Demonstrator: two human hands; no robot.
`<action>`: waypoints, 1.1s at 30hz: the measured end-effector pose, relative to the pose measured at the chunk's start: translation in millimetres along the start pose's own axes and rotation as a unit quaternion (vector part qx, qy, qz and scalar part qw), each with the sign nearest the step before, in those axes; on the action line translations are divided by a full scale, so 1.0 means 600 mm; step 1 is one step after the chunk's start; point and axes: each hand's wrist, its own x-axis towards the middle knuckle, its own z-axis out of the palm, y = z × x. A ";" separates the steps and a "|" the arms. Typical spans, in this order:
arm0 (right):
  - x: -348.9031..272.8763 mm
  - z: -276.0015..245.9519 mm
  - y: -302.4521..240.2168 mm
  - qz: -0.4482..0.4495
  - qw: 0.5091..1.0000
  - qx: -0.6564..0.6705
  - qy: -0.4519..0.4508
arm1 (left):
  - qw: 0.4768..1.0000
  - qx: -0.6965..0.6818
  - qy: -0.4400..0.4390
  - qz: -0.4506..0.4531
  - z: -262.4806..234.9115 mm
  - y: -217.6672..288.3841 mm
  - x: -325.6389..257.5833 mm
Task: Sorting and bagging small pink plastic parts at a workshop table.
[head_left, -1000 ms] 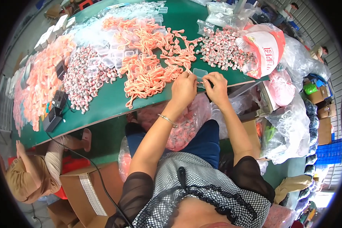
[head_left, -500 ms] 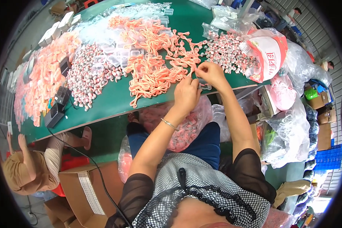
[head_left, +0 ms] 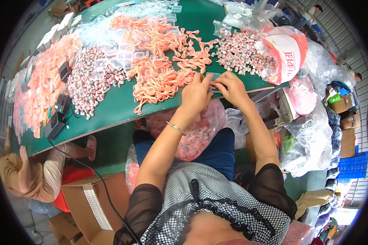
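Note:
Near the front edge of the green table, my left hand (head_left: pixel 196 93) and my right hand (head_left: pixel 233 90) meet with bent fingers. Between them is a small clear plastic case (head_left: pixel 213 77), gripped by my left hand and partly hidden by its fingers. My right fingertips pinch something small and reddish at the case; its kind is too small to tell. Left of my hands lies a heap of looped orange cords (head_left: pixel 157 79). Beyond my right hand is a pile of small grey-and-pink round pieces (head_left: pixel 237 51).
A red-and-white bag (head_left: pixel 288 57) lies at the table's right end. More round pieces (head_left: pixel 90 77), orange packets (head_left: pixel 49 69) and clear cases (head_left: pixel 131 61) cover the left. A black cable (head_left: pixel 100 175) hangs beside a cardboard box (head_left: pixel 79 204). A co-worker (head_left: pixel 32 175) sits at far left.
My hands have drawn away from the orange cords toward the table's front edge. My right hand has come down to the clear case. The view has shifted slightly.

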 end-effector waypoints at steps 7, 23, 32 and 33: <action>-0.012 0.008 0.021 0.015 0.998 0.054 0.002 | 1.000 0.012 -0.014 0.022 0.007 -0.006 0.002; -0.025 0.012 0.022 -0.015 0.998 0.060 0.030 | 0.996 0.036 -0.078 0.036 0.002 -0.005 0.017; -0.004 0.007 0.030 0.094 0.994 0.039 -0.039 | 0.993 0.053 -0.070 0.081 0.011 -0.012 0.017; -0.001 0.003 0.027 0.093 0.994 0.040 -0.040 | 0.992 0.057 -0.071 0.085 0.010 -0.014 0.016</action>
